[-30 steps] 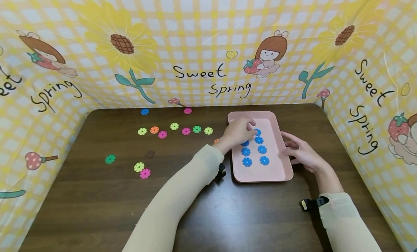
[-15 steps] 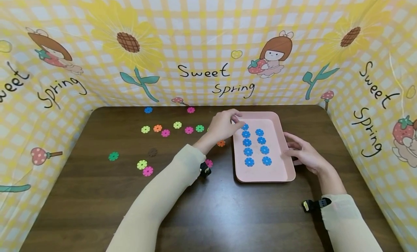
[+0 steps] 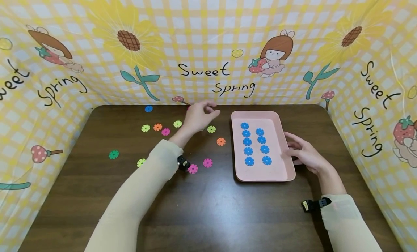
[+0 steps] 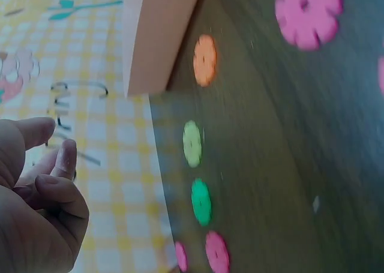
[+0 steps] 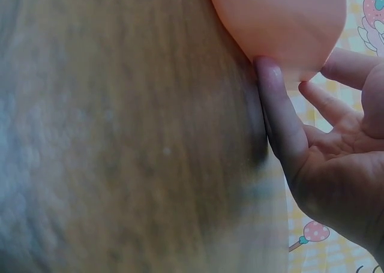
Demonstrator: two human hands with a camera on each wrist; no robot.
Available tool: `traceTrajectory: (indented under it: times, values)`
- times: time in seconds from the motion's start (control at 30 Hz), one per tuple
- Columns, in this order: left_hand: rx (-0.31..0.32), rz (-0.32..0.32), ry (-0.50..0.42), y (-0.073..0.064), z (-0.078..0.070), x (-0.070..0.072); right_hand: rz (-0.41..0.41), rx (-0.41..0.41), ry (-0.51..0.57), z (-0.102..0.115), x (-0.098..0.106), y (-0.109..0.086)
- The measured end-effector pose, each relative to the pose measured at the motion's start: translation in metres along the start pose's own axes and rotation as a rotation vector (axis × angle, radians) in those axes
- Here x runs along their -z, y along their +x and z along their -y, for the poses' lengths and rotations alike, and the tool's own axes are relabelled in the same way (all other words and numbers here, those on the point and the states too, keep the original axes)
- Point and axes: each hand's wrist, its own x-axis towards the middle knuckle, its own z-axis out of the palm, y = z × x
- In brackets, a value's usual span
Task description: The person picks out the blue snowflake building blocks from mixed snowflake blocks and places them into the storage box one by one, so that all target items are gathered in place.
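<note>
My left hand [image 3: 198, 116] hovers over the far part of the table, left of the tray, fingers loosely bent. The left wrist view shows nothing between the thumb and fingers of that hand [image 4: 45, 195]. To the right lies a shallow pink tray [image 3: 278, 169] with two columns of blue notched flower discs [image 3: 248, 150]. My right hand [image 3: 304, 154] rests at the tray's right side. In the right wrist view, its thumb and fingertips touch the outside of the tray wall [image 5: 288, 27]. Close to my left hand lie a yellow-green disc [image 3: 211, 129] and an orange disc [image 3: 221, 141].
Loose discs are scattered left of the tray: pink ones [image 3: 207, 163], a green one [image 3: 113, 154], and a blue one [image 3: 148, 109] near the far edge. A yellow checked cloth [image 3: 202, 31] stands behind and beside the dark wooden table [image 3: 211, 216].
My left hand has left the tray and moved leftward over the table. Another blue disc now shows at the far end of the left column. My right hand has stayed at the tray's side.
</note>
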Motion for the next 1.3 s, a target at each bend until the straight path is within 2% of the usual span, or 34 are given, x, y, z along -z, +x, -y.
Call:
traceTrajectory:
  times: [0.3,0.57,0.93,1.07,1.3]
  values:
    - [0.057,-0.093,0.029,0.001,0.036,0.035,-0.001,0.002,0.0,0.001,0.0,0.0]
    - [0.183,-0.162,0.059,-0.005,0.078,0.063,-0.001,0.0,0.003,0.001,-0.001,0.0]
    - [0.305,-0.25,0.077,-0.017,0.132,0.099,0.002,0.0,0.018,0.001,-0.002,-0.002]
    - [0.369,-0.269,0.084,-0.018,0.145,0.11,0.005,-0.001,0.019,0.001,-0.003,-0.002]
    - [0.475,-0.255,0.091,-0.014,0.164,0.12,-0.003,0.0,0.016,0.0,0.0,-0.001]
